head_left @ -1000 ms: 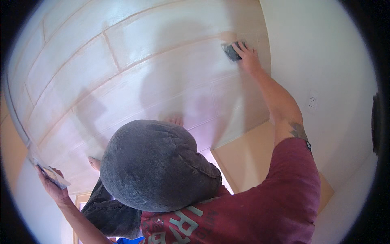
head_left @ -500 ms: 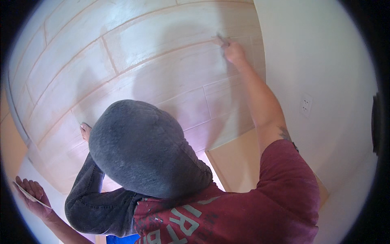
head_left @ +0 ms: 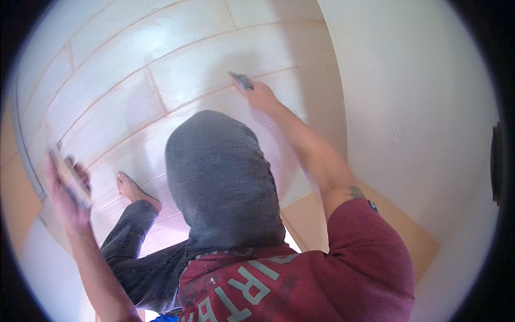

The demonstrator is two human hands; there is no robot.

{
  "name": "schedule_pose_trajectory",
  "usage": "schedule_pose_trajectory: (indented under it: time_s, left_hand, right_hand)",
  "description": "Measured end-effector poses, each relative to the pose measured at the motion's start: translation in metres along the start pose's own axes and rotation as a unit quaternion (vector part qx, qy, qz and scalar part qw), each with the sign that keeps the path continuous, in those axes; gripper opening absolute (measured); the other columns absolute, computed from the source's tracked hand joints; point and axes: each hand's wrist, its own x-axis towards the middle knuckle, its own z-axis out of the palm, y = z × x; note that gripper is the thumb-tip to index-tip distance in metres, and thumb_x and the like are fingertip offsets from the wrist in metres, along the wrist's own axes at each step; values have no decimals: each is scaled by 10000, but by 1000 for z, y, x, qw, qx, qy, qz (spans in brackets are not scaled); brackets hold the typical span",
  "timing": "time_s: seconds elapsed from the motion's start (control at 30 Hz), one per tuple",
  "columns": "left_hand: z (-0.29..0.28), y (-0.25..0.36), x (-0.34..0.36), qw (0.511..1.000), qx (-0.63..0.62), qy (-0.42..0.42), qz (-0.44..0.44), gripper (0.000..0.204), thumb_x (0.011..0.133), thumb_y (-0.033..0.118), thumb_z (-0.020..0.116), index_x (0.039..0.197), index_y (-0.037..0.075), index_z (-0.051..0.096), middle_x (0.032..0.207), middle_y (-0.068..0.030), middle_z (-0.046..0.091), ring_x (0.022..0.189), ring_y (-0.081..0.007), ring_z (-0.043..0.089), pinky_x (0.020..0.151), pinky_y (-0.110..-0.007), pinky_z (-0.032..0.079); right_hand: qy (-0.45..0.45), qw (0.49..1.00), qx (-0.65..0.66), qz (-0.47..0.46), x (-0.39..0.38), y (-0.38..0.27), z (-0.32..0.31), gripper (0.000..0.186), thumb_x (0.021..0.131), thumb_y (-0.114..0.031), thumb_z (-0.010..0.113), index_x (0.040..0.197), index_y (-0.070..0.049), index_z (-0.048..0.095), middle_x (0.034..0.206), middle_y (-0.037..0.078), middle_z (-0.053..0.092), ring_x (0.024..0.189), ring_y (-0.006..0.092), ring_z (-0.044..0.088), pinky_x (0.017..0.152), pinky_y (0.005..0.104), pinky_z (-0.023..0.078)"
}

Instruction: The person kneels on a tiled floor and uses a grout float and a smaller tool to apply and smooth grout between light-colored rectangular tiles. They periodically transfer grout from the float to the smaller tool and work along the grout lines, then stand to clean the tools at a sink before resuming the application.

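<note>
My right hand (head_left: 263, 97) is closed round a small, dark, flat-bladed scraper (head_left: 242, 81). Its tip is at a brownish joint line of the pale tiled floor (head_left: 209, 51). Off to the left, my left hand (head_left: 67, 198) grips a flat, pale piece (head_left: 71, 180), blurred by motion, so its kind is unclear. That hand is raised over the tiles, apart from my right one. A grey-clad knee (head_left: 222, 172) rises between my arms and hides the floor behind it.
My bare foot (head_left: 131, 190) stands on the tiles near the left hand. A white wall (head_left: 397, 80) with an outlet (head_left: 396, 138) borders the floor at right. Tan sheet-like areas (head_left: 306, 220) lie beside the knee, and a grey edge strip (head_left: 29, 161) runs at far left.
My right hand has moved left and slightly nearer with the scraper. My left hand has come up and inward from the lower left. The knee has shifted right, uncovering more of my foot.
</note>
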Motion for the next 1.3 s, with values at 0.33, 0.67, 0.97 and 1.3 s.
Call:
schedule_pose_trajectory:
  time_s: [0.33,0.67,0.97,1.3]
  left_hand:
    - [180,-88,-15,954,-1,-47,297,560,1111,476,433,1410,7,501,1364,-142,586,1277,-215,550,1118,-367,429]
    - [272,-49,-127,579,490,-201,620,433,908,105,667,1328,210,672,1306,-149,662,1102,-346,684,896,-404,590]
    - [323,-14,-194,853,379,-40,357,373,1038,249,573,1382,107,604,1248,-130,676,1070,-310,689,916,-404,571]
    - [493,-16,-297,983,-172,-58,19,445,1107,371,445,1385,40,548,1298,-141,660,1164,-276,658,1023,-425,531]
  right_hand:
    - [-146,613,776,-1,-80,-121,-58,295,992,-183,601,1250,-41,594,1099,116,711,913,266,721,735,449,602]
    - [-324,503,801,-26,-141,-105,-163,277,1008,-276,571,1210,-93,621,1000,70,734,823,215,730,513,304,560]
    - [-224,567,763,-214,-173,-98,-300,357,1069,-286,513,1316,-34,566,1185,125,697,984,247,711,759,408,605]
    - [87,631,140,-758,-198,-48,-467,638,809,-220,742,1434,-258,619,1333,177,614,1213,370,577,1009,469,476]
